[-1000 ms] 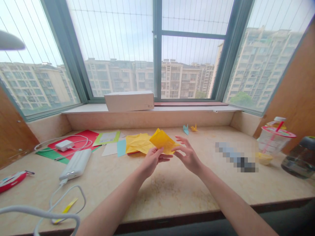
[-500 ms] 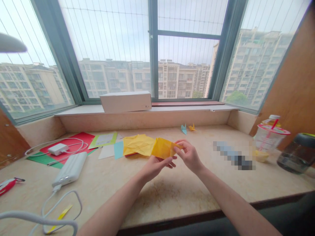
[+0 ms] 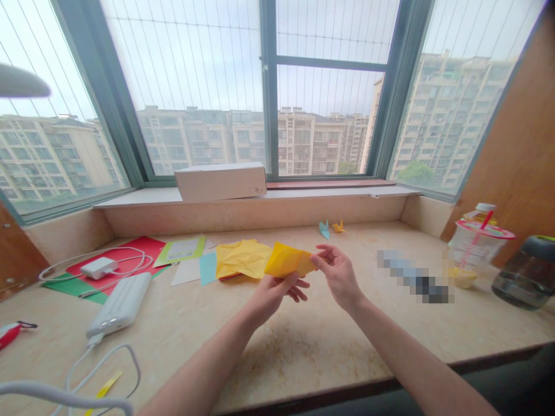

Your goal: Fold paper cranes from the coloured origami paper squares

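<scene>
A folded piece of yellow paper (image 3: 288,260) is held up over the counter between both hands. My left hand (image 3: 277,292) pinches its lower edge, thumb in front and fingers behind and below. At the paper's right end, my right hand (image 3: 336,271) grips it between thumb and fingers. Just behind and to the left lies a crumpled yellow sheet (image 3: 240,258) on top of other paper. Beside that sheet are a light blue paper (image 3: 207,269) and a white paper (image 3: 186,273). Two small folded paper cranes, one blue (image 3: 324,229) and one orange (image 3: 339,227), stand farther back.
On the left, a white power bank (image 3: 119,303), a charger (image 3: 99,267) with cable, and red paper (image 3: 143,251) over green paper (image 3: 73,289) lie about. A lidded plastic cup (image 3: 479,248) and a dark bottle (image 3: 526,274) stand right. A white box (image 3: 221,182) rests on the sill.
The yellow paper has tilted in my hands, its left end turning up and showing a pointed corner. My hands stay in nearly the same place; the view has shifted slightly.
</scene>
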Demonstrator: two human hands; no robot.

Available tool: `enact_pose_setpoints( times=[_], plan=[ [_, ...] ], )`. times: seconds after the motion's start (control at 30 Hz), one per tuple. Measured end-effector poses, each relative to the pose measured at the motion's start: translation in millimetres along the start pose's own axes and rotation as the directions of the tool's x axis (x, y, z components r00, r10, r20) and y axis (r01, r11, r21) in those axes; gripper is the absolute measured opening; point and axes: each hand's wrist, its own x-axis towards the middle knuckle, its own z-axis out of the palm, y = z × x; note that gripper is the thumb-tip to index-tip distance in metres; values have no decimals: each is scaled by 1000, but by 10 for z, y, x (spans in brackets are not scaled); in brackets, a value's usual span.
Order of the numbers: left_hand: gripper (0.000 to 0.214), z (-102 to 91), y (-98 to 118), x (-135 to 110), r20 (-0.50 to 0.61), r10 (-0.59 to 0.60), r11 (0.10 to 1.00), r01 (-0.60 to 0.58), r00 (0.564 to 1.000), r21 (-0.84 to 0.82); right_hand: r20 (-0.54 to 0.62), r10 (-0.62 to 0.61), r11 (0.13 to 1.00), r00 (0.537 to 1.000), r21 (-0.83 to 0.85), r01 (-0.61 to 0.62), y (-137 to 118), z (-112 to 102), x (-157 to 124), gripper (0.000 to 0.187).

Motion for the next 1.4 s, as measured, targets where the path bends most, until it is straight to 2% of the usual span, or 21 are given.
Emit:
enact_pose_setpoints(
  times=[0.13,0.27,0.37,0.57,0.77,0.93,1.07,1.17,1.27,1.4],
  plan=[
    [37,-34,4,11,-40,-13,999,12,999,-39,18,-40,999,999,10,40,-35,-33,12,38],
    [32,-93,26,21,-75,-6,994,-3,997,-109,151,-45,999,987,-1,45,-60,-103,32,38],
    [28,-125,36,27,-75,7,992,-17,997,-124,221,-27,996,975,-82,46,-47,-155,42,31],
    [27,-167,21,52,-107,-3,992,-11,994,-127,201,-122,971,972,-180,159,-1,-199,47,21],
    [33,-177,32,64,-132,-20,987,-2,991,-160,253,-49,965,966,-239,111,72,-210,60,25],
    [40,-163,49,70,-151,-17,980,-14,988,-198,305,-52,987,951,-127,95,107,-204,75,17],
    [35,-186,56,82,-162,16,978,-49,987,-203,361,41,998,932,-66,-19,61,-197,59,21],
    [34,-207,54,88,-157,31,985,-56,987,-162,388,116,992,914,-86,-90,1,-198,37,27],
    [34,-202,44,82,-139,23,994,-37,990,-100,365,109,991,925,-118,-71,-36,-192,28,30],
    [33,-167,18,58,-129,-23,997,14,991,-71,222,78,997,972,-43,-70,-26,-167,52,31]
  ],
)
